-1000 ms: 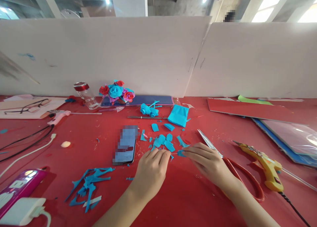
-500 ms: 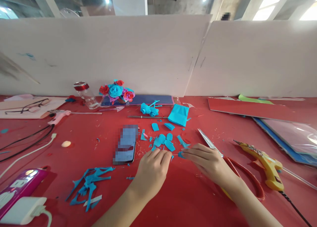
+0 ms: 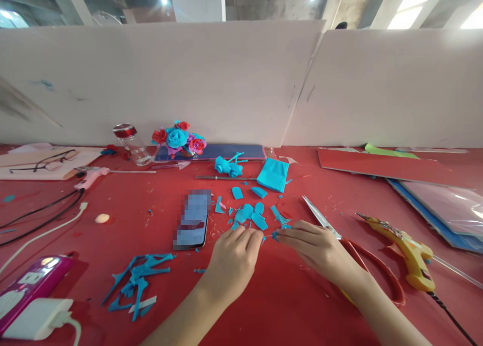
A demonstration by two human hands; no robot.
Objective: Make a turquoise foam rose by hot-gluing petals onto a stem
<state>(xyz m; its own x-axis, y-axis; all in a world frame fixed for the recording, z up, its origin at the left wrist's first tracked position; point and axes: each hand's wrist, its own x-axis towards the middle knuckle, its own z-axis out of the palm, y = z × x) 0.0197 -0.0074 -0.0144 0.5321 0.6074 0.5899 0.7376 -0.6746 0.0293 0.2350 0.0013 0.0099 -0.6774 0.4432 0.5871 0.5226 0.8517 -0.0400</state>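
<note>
Moved: next to nothing; both hands sit where they did a second ago, and only the view has crept down a touch, so the work is a slow, fine bit of fingering and not a reach.
Left hand: knuckles up on the red table, fingers curled in on something at its tips; what it grips, I cannot tell.
Right hand: fingertips pinched together on a small blue paper piece, which lies between the two hands, almost touching the left one.
Just beyond the fingers: a scatter of cut blue petals.
Right of the right hand: red-handled scissors, blades pointing away, touching the wrist's edge; a yellow glue gun further out.
Left of the left hand: a phone close by, blue paper offcuts nearer the person.
Open room: bare red cloth in front of both wrists; crowded beyond and to the right.
</note>
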